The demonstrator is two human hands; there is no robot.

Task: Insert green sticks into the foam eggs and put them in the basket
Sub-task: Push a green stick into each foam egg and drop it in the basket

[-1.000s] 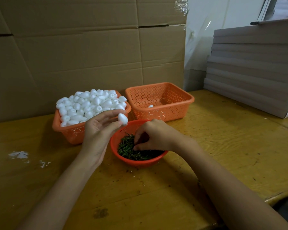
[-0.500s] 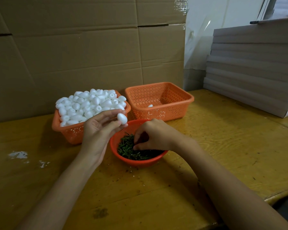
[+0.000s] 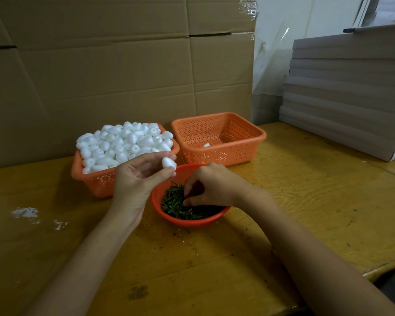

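My left hand [image 3: 138, 179] pinches one white foam egg [image 3: 168, 163] between thumb and fingertips, just above the rim of a round red bowl [image 3: 189, 222]. The bowl holds a heap of short green sticks [image 3: 176, 205]. My right hand [image 3: 211, 185] reaches into the bowl with curled fingers, its fingertips down among the sticks; whether it holds one is hidden. An orange basket [image 3: 96, 181] at the left is piled with several foam eggs [image 3: 123, 142]. A second orange basket [image 3: 233, 153] at the right holds one foam egg [image 3: 206, 145].
Everything sits on a yellow wooden table [image 3: 306, 201] with white crumbs [image 3: 25, 212] at the left. Cardboard sheets [image 3: 114, 71] stand behind the baskets. A stack of flat grey boards [image 3: 347, 96] lies at the back right. The table's front edge shows at the lower right.
Almost nothing differs. My left hand with the egg has shifted very slightly; my right hand stays in the bowl of sticks.
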